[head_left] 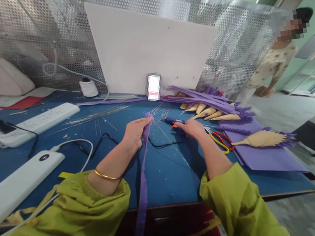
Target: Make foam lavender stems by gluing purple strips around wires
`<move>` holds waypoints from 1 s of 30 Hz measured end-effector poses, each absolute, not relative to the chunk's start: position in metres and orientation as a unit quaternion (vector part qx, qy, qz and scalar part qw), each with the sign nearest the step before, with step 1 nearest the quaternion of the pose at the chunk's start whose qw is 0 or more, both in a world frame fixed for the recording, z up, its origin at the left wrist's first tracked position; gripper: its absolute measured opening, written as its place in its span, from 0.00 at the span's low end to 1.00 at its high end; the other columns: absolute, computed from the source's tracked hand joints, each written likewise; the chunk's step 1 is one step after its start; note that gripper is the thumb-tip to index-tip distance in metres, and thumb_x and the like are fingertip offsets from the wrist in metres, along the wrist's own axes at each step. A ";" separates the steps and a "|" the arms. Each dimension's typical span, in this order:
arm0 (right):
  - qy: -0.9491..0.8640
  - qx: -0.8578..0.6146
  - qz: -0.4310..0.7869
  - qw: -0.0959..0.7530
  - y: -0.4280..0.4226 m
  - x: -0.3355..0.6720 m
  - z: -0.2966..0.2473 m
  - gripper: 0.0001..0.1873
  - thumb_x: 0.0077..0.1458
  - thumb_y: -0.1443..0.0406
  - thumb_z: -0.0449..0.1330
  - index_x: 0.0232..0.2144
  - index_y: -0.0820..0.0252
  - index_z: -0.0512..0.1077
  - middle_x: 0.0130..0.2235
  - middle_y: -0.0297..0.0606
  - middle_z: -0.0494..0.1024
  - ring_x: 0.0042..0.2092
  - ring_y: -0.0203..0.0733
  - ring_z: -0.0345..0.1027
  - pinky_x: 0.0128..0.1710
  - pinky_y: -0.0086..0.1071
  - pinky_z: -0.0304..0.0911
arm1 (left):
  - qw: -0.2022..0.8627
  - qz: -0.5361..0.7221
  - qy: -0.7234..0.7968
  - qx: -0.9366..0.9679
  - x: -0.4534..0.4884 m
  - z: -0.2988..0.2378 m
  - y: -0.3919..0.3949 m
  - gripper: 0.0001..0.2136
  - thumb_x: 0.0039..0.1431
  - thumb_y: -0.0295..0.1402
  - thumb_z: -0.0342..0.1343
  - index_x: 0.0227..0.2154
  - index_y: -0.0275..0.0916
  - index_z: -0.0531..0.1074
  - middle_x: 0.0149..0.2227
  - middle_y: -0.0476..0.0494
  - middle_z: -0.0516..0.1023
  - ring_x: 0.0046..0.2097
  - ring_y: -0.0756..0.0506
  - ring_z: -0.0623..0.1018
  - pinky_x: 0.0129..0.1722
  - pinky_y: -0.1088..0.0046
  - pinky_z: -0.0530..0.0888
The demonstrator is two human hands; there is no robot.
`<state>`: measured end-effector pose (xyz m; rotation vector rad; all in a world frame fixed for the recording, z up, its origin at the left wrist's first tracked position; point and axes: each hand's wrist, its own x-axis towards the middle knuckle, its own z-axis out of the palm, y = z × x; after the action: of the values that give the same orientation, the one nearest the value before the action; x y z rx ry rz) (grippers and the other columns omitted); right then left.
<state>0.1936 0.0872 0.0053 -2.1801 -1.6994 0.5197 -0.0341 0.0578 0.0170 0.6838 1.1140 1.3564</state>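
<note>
My left hand pinches the top of a purple paper strip, where a small ruffled purple bunch shows at the fingertips. The strip's long tail hangs down past the table's front edge. To the right, my right hand is wrapped round a blue glue gun with an orange trigger. Its nozzle points left towards the strip, with a gap between them. A black cord runs from the gun across the blue table. Scissors with red and yellow handles lie beside my right wrist.
Paper flowers with tan wraps and purple strips lie at the back right, above purple sheets. Thin wires lie behind my left hand. Power strips, a white power bank and a phone are around. A person stands right.
</note>
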 end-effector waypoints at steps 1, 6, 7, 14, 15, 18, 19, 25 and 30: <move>-0.576 -0.759 0.232 0.194 0.090 0.193 0.000 0.26 0.45 0.44 0.63 0.15 0.57 0.66 0.17 0.45 0.71 0.29 0.53 0.73 0.29 0.39 0.63 | 0.585 0.590 0.473 0.293 -0.035 0.016 0.060 0.14 0.29 0.32 0.73 0.24 0.34 0.79 0.23 0.47 0.77 0.25 0.52 0.71 0.24 0.77 0.67; -0.474 -0.693 0.401 0.366 0.095 0.189 -0.012 0.17 0.37 0.58 0.70 0.22 0.60 0.68 0.17 0.37 0.72 0.20 0.42 0.69 0.17 0.31 0.61 | 0.582 0.606 0.454 0.297 -0.038 0.014 0.064 0.12 0.31 0.30 0.72 0.23 0.33 0.79 0.23 0.45 0.77 0.25 0.51 0.72 0.26 0.75 0.70; -0.473 -0.678 0.411 0.386 0.095 0.188 -0.011 0.15 0.40 0.59 0.69 0.24 0.61 0.68 0.20 0.37 0.74 0.20 0.41 0.70 0.17 0.30 0.62 | 0.584 0.606 0.454 0.294 -0.038 0.015 0.064 0.12 0.31 0.30 0.72 0.22 0.33 0.79 0.22 0.45 0.77 0.24 0.51 0.72 0.26 0.75 0.70; -0.455 -0.563 0.283 0.630 0.088 0.172 0.006 0.16 0.47 0.58 0.64 0.36 0.57 0.65 0.27 0.32 0.76 0.23 0.34 0.69 0.22 0.28 0.65 | 0.574 0.625 0.466 0.251 -0.039 0.020 0.063 0.09 0.34 0.28 0.70 0.22 0.33 0.78 0.22 0.46 0.76 0.24 0.51 0.72 0.26 0.74 0.71; -0.454 -0.539 0.272 0.656 0.088 0.170 0.007 0.16 0.47 0.57 0.64 0.35 0.57 0.66 0.27 0.32 0.75 0.22 0.34 0.67 0.22 0.28 0.64 | 0.569 0.629 0.468 0.247 -0.041 0.021 0.064 0.09 0.34 0.28 0.70 0.22 0.34 0.77 0.22 0.46 0.77 0.25 0.51 0.73 0.27 0.74 0.71; -0.449 -0.476 0.360 0.665 0.085 0.169 0.013 0.17 0.48 0.54 0.62 0.33 0.59 0.68 0.31 0.37 0.77 0.21 0.32 0.64 0.20 0.29 0.61 | 0.541 0.654 0.475 0.232 -0.047 0.023 0.070 0.06 0.36 0.26 0.69 0.21 0.35 0.77 0.24 0.47 0.77 0.27 0.51 0.73 0.30 0.75 0.71; -0.446 -0.462 0.380 0.665 0.083 0.170 0.016 0.17 0.48 0.54 0.62 0.34 0.60 0.68 0.33 0.38 0.77 0.21 0.31 0.63 0.19 0.29 0.60 | 0.527 0.667 0.476 0.226 -0.049 0.023 0.071 0.06 0.37 0.25 0.68 0.21 0.35 0.77 0.24 0.47 0.77 0.28 0.51 0.73 0.31 0.75 0.71; -0.568 -0.463 0.199 0.651 0.053 0.160 0.040 0.13 0.52 0.57 0.61 0.38 0.58 0.71 0.37 0.37 0.77 0.23 0.31 0.64 0.27 0.30 0.63 | 0.499 0.690 0.474 0.224 -0.053 0.022 0.075 0.04 0.40 0.25 0.67 0.20 0.37 0.77 0.24 0.48 0.76 0.28 0.51 0.72 0.30 0.76 0.70; -0.685 -0.444 0.276 0.507 0.031 0.133 0.031 0.17 0.57 0.52 0.57 0.30 0.59 0.73 0.21 0.32 0.72 0.20 0.36 0.64 0.24 0.31 0.60 | 0.528 0.671 0.465 0.234 -0.049 0.019 0.074 0.04 0.39 0.26 0.67 0.20 0.35 0.77 0.24 0.45 0.77 0.28 0.50 0.73 0.30 0.75 0.71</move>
<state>0.1332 0.0310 0.0309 -1.0711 -1.6524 0.6649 -0.0487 0.0737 0.0192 0.5589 1.1119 1.6036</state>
